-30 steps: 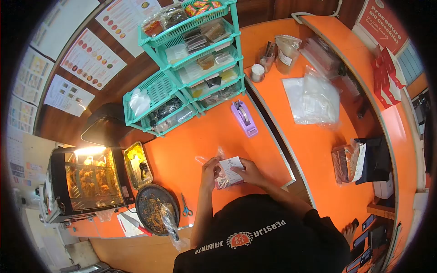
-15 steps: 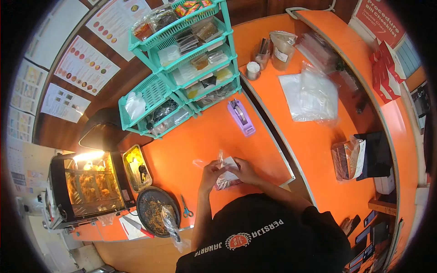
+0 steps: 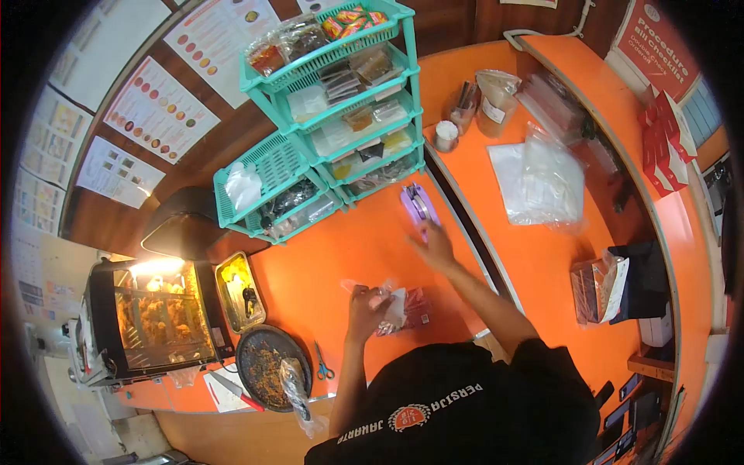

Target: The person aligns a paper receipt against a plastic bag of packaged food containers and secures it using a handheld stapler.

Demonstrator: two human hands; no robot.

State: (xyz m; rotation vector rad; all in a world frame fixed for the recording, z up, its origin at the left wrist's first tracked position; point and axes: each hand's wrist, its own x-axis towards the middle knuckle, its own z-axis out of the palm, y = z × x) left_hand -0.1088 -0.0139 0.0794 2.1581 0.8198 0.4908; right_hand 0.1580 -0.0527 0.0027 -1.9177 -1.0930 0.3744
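My left hand (image 3: 367, 311) is closed on the gathered part of a clear plastic bag (image 3: 396, 310) with something white in it, just above the orange counter. A flat reddish packet (image 3: 416, 308) lies under and beside the bag; its kind is not clear. Farther forward, my right hand (image 3: 435, 246) is at the near end of a purple tape dispenser (image 3: 418, 203). Its thumb and fingers are apart, and the fingertips overlap the dispenser's end. Whether they touch the tape cannot be made out.
Ahead stands a turquoise basket rack (image 3: 349, 116) with packets. On the left are a lit fried-chicken warmer (image 3: 159, 318), a metal tray (image 3: 242, 288), a dark round pan (image 3: 260, 372), scissors (image 3: 323, 363) and a red-handled knife (image 3: 240, 391). Plastic bags (image 3: 550, 178) lie on the right counter (image 3: 535, 263).
My right hand has left the bag and moved forward and right to the tape dispenser. My left hand keeps hold of the bag. The view has shifted slightly.
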